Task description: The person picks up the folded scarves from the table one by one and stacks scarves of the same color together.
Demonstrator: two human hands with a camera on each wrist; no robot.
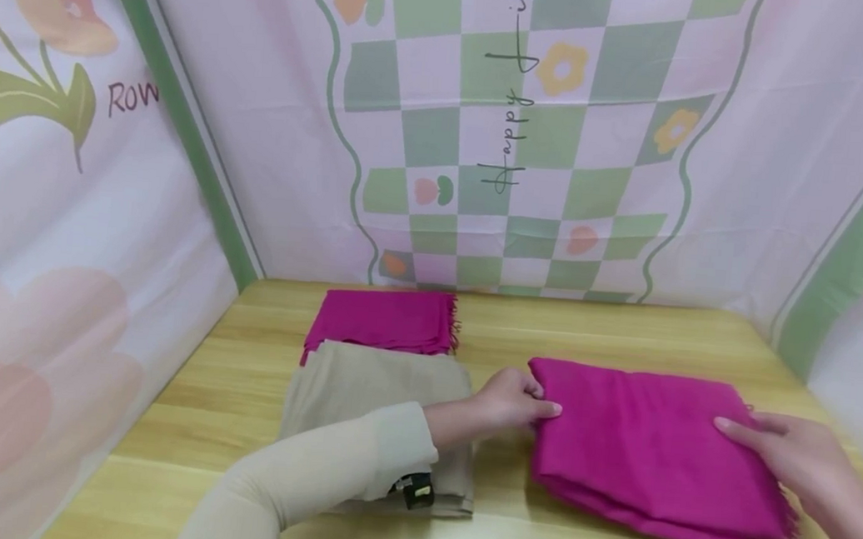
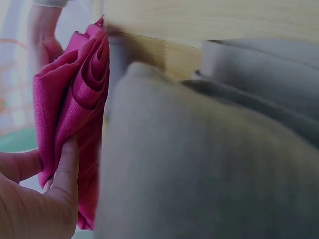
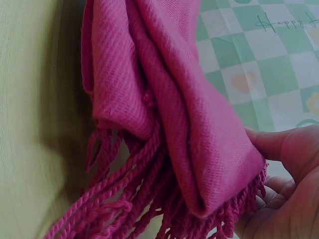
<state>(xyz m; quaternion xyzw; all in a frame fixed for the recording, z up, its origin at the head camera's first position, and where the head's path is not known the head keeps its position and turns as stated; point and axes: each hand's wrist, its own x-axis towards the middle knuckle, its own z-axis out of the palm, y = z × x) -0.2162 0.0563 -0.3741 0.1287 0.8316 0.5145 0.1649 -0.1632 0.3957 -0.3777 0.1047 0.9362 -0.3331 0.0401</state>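
Note:
A folded magenta scarf (image 1: 637, 451) with twisted fringe is held between both hands at the right of the table. My left hand (image 1: 508, 400) pinches its left edge, thumb on top. The right hand (image 1: 802, 454) grips the fringed right edge, its thumb lying on the upper face and the other fingers mostly hidden beneath. In the left wrist view the scarf's folded layers (image 2: 75, 99) show stacked at the pinched side. Twisted tassels (image 3: 149, 199) hang down in the right wrist view, with a shadowed gap between cloth and table.
A folded beige cloth (image 1: 386, 383) lies under my left forearm. Behind it, partly covered, is another folded magenta scarf (image 1: 383, 316) with fringe on its right. The wooden table (image 1: 205, 387) meets printed fabric walls (image 1: 486, 140) at the back and sides.

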